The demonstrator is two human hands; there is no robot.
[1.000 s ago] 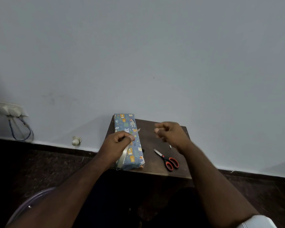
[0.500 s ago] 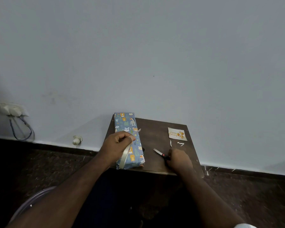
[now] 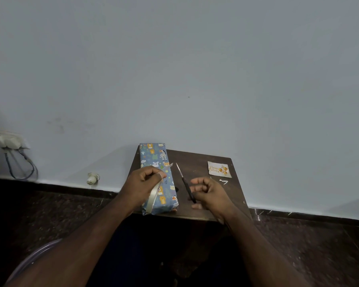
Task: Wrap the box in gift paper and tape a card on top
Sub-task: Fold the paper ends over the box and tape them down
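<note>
Your left hand [image 3: 146,179] is pinching the tape roll [image 3: 153,198] on the wrapped box [image 3: 157,162] at the table's [image 3: 197,162] left edge while your right hand [image 3: 208,193], fingers curled, is gripping the scissors [image 3: 184,183]; cutting one-handed is risking the tape strip [image 3: 170,165] curling onto itself.

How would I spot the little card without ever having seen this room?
Find the small dark table against the pale wall. The card lies flat at its far right corner, beyond the right hand. It is the only pale square, printed with gold balloons.
</note>
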